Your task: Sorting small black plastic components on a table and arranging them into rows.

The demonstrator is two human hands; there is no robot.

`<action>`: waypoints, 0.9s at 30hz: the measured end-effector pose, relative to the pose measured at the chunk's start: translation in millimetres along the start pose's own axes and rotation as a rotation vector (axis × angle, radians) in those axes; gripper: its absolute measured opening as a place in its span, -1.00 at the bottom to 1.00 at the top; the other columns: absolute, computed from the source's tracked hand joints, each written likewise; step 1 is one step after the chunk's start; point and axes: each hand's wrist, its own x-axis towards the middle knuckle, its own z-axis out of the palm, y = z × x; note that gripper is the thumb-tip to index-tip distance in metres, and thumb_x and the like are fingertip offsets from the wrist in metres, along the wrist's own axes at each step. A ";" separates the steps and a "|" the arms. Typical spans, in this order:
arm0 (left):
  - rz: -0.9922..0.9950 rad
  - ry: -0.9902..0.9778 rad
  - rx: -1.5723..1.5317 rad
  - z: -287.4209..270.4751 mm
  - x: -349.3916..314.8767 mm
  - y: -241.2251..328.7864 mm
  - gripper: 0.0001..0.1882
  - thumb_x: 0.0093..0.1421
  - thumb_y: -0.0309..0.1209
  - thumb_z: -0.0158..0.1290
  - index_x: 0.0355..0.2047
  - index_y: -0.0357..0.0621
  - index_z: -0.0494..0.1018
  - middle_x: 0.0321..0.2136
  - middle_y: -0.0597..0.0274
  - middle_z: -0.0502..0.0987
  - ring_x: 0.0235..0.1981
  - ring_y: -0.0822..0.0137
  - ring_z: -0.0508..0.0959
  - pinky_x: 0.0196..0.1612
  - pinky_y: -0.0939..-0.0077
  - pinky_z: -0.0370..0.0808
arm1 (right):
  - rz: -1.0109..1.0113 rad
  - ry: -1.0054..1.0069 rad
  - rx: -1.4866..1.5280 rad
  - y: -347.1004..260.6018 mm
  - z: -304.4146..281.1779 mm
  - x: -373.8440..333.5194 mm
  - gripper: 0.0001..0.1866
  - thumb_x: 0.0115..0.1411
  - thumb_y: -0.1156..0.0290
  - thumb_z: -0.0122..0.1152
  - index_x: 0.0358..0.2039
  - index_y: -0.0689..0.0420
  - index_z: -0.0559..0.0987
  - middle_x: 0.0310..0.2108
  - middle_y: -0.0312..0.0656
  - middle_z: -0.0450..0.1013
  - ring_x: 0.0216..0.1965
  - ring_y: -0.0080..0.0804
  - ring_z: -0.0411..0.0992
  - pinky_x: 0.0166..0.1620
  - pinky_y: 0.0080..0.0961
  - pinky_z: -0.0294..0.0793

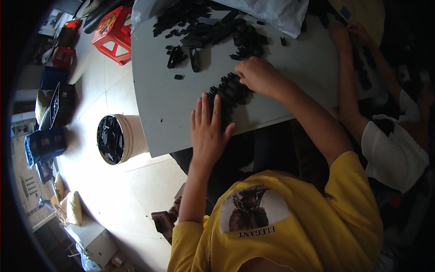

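Note:
A row of small black plastic parts (232, 90), packed side by side, lies near the table's front edge. My left hand (207, 127) rests flat at the near left end of this row, fingers stretched and thumb apart, touching its edge. At the far right end is my right hand (258, 77), its fingers curled in against the parts. What these fingers pinch is hidden. Just beyond my right hand sits a heap of similar black parts (249, 41). Longer black casings (195, 60) and one small loose piece (179, 77) lie to the left on the table.
The grey-white table (167, 120) carries a white plastic bag (276, 13) at its far side. A bucket of dark pieces (131, 136) and a red stool (113, 36) stand left on the floor. At right, another person's hands (340, 38) work by more black parts (362, 75).

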 end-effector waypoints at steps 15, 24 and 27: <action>0.230 -0.033 0.017 -13.1 24.4 -25.9 -0.22 0.13 -0.01 0.08 0.30 0.03 0.11 0.30 0.11 0.12 0.31 0.11 0.13 0.27 -0.01 0.07 | -0.328 0.053 0.076 7.3 32.4 -41.2 -0.05 -0.13 0.40 0.44 0.30 -0.04 0.18 0.33 -0.26 0.05 0.33 -0.28 0.04 0.35 -0.29 0.07; 0.410 -0.047 -0.061 -15.2 37.0 -44.4 -0.32 0.12 -0.08 0.10 0.23 0.02 0.24 0.23 0.13 0.24 0.25 0.09 0.23 0.23 0.06 0.18 | -0.398 -0.003 0.097 10.4 42.6 -34.3 -0.13 -0.07 0.38 0.39 0.29 0.00 0.21 0.35 -0.22 0.01 0.35 -0.25 -0.01 0.35 -0.26 0.04; 0.371 -0.057 -0.058 -14.0 29.2 -41.6 -0.33 0.13 -0.07 0.09 0.23 0.04 0.24 0.23 0.14 0.23 0.27 0.09 0.20 0.27 0.03 0.11 | -0.395 0.024 0.041 3.5 44.9 -40.7 -0.19 0.00 0.35 0.35 0.28 0.01 0.23 0.36 -0.17 -0.03 0.36 -0.21 -0.03 0.34 -0.25 0.03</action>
